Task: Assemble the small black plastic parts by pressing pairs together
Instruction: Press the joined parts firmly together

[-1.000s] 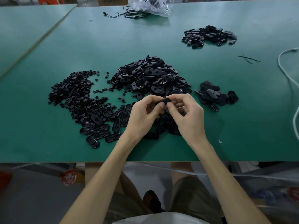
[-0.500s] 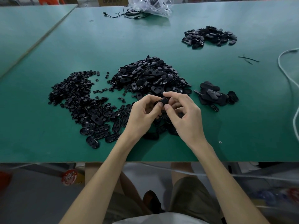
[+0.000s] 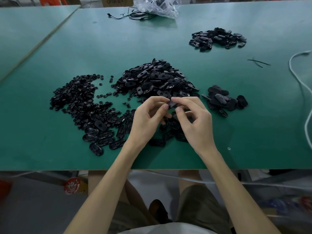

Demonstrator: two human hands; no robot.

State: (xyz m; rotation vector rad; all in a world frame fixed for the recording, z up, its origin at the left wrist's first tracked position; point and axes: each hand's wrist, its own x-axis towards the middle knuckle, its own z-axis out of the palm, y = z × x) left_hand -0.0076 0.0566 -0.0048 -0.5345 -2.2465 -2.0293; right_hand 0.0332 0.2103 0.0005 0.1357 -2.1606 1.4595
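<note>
A small black oval plastic part (image 3: 172, 104) is pinched between the fingertips of my left hand (image 3: 148, 119) and my right hand (image 3: 194, 120), held just above the green table (image 3: 101, 48). Behind my hands lies a big heap of black oval parts (image 3: 155, 80). To the left spreads a heap of tiny round black pieces (image 3: 76, 97), with several oval shells (image 3: 99, 135) at its near end. A small pile of oval parts (image 3: 222, 100) sits to the right of my hands. Parts under my palms are partly hidden.
A further pile of black parts (image 3: 217, 38) lies at the back right. A clear plastic bag (image 3: 157, 5) and thin black cables (image 3: 128, 15) sit at the far edge. A white cord (image 3: 302, 85) runs along the right side. Black wire scraps (image 3: 258, 62) lie nearby.
Both hands stay together over the same spot. The fingertips have shifted slightly on the black part, turning it between them.
</note>
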